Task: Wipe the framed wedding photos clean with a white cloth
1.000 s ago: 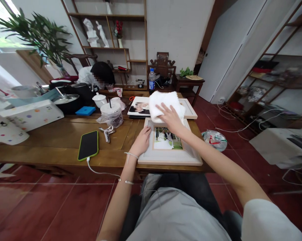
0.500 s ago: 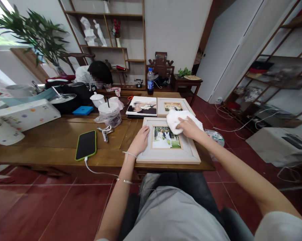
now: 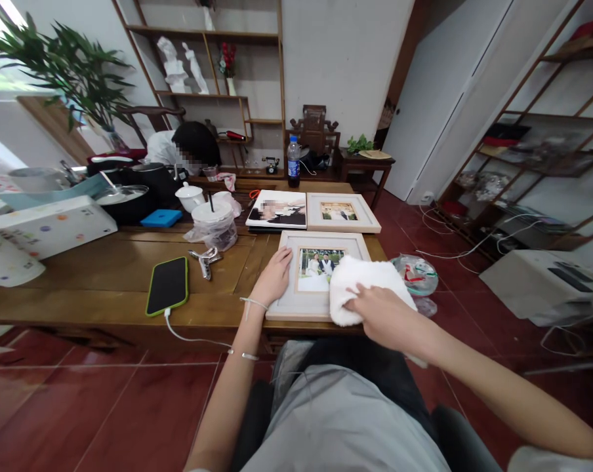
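Note:
A light wooden picture frame (image 3: 283, 303) with a wedding photo lies flat near the table's front edge. My left hand (image 3: 273, 275) is closed along its left side, fingers together over the border, thumb hidden. Bunched under my right hand (image 3: 388, 314) is a white cloth (image 3: 363, 278), which covers the frame's lower right part. The fingers of that hand press into the cloth, the index finger bent against it. Behind this frame lie a second framed photo (image 3: 343, 226) and, left of it, a photo panel (image 3: 277, 208) on a dark base.
On the table's left are a phone (image 3: 167, 286) on a charging cable, a lidded cup (image 3: 212, 216) with a straw, a blue box (image 3: 161, 218) and a white carton (image 3: 55, 226). A bottle (image 3: 293, 160) stands at the back. Across the table a person (image 3: 191, 144) leans down.
My right hand has drawn the cloth toward me, from the frame's upper right corner to its lower right. The second framed photo is now uncovered. My left hand stays put.

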The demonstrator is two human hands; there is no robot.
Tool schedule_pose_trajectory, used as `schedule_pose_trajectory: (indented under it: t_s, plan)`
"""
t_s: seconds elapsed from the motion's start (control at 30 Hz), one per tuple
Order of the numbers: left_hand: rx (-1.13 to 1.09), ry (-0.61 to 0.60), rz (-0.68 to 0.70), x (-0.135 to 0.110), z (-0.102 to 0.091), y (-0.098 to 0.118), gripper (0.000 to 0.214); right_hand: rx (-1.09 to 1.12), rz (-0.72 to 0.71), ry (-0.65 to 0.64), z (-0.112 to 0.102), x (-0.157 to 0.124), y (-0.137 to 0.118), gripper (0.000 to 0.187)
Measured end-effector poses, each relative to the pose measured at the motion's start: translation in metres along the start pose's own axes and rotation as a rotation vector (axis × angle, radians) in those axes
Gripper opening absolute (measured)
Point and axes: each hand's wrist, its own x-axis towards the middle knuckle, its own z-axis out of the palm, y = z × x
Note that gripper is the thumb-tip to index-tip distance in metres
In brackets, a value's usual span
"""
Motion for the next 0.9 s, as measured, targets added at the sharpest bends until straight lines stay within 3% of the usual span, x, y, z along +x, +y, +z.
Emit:
schedule_pose_trajectory:
  t_s: [0.1, 0.2, 0.3, 0.4, 0.5, 0.7, 0.9]
  plan:
    - [-0.001, -0.002, 0.001, 0.000, 0.000, 0.000, 0.045, 0.113, -0.013, -0.063, -0.014, -0.017, -0.008, 0.045]
    - [0.016, -0.009, 0.003, 0.000, 0.000, 0.001, 0.044, 0.261, -0.054, -0.041, -0.023, -0.015, 0.011, 0.052]
    - [0.018, -0.008, 0.001, 0.000, 0.000, 0.001, 0.044, 0.289, 0.088, 0.107, -0.024, 0.001, 0.048, 0.049]
    - [0.010, -0.001, 0.002, 0.000, 0.000, 0.000, 0.045, 0.123, 0.309, 0.327, -0.018, 0.026, 0.084, 0.050]
    - [0.016, 0.005, 0.009, 0.000, 0.000, 0.000, 0.045, -0.047, 0.329, 0.465, -0.006, 0.052, 0.104, 0.056]
    - [0.018, -0.006, 0.011, 0.000, -0.001, 0.000, 0.044, -0.100, 0.110, 0.235, 0.024, 0.083, 0.087, 0.053]
    - [0.011, -0.005, -0.010, 0.000, -0.002, 0.004, 0.043, -0.053, 0.131, 0.153, 0.019, 0.056, 0.048, 0.048]
